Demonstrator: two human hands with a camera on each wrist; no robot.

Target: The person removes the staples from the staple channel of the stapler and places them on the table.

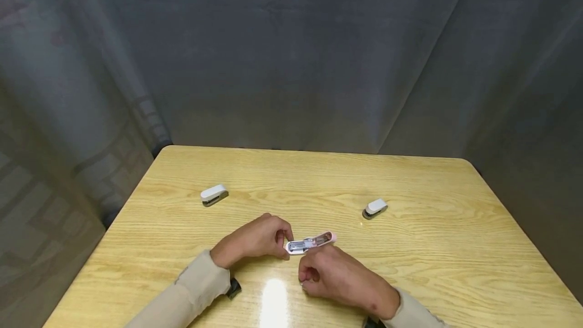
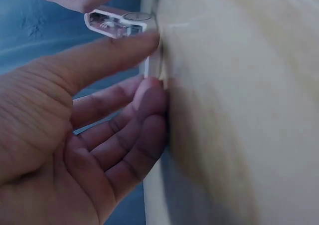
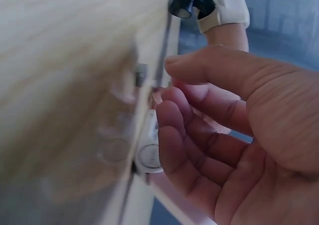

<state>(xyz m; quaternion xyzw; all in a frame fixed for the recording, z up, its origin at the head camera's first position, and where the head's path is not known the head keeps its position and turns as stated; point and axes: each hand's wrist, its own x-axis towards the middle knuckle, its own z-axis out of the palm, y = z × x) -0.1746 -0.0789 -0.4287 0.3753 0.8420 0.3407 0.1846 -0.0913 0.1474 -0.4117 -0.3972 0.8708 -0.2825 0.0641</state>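
The left hand (image 1: 255, 239) pinches the near end of an opened pink stapler (image 1: 310, 243) lying mid-table (image 1: 410, 277), apparently to steady it, while the right hand (image 1: 339, 277), fingers curled and seemingly empty, touches its far end.

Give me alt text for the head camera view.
Two hands meet over an opened pink stapler on a wooden table: the left hand pinches its near end, the right hand rests curled beside it. Two closed white staplers lie behind, one left, one right.
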